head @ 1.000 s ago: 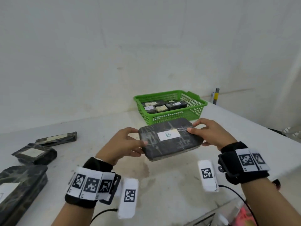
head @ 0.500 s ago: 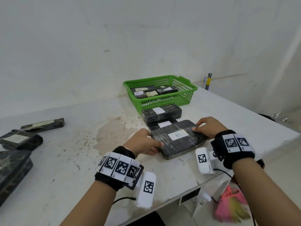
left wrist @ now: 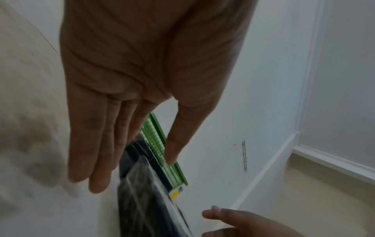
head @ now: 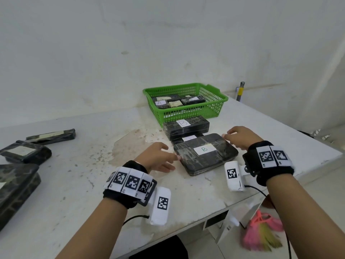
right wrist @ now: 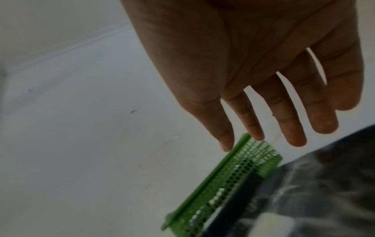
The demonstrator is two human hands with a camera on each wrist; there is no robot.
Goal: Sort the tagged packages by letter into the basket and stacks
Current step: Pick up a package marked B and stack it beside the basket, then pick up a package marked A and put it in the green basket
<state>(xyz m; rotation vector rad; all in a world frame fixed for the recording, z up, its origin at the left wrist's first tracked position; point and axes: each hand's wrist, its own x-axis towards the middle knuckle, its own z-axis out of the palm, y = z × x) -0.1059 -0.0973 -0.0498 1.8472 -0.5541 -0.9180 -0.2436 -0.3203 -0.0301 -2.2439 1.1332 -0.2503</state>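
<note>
A black wrapped package tagged B (head: pixel 205 154) lies flat on the table, partly over another tagged package (head: pixel 188 138). Behind them sits a further package tagged B (head: pixel 185 126). My left hand (head: pixel 158 157) hovers at the near package's left edge with straight fingers (left wrist: pixel 97 160), holding nothing. My right hand (head: pixel 239 137) is just off its far right corner, fingers (right wrist: pixel 288 121) spread and relaxed. The green basket (head: pixel 214 101) at the back holds several small tagged packages, one marked A (head: pixel 160 103).
More black packages lie at the table's left: a flat one (head: pixel 51 135), a bulky one (head: pixel 26 152) and a large one (head: pixel 15 186) at the edge. The table's front edge (head: pixel 205 212) runs close below my wrists. A pink brush (head: pixel 261 230) lies on the floor.
Both hands lowered the B package from the air onto the table in front of the basket, then let go and drew slightly away from its edges.
</note>
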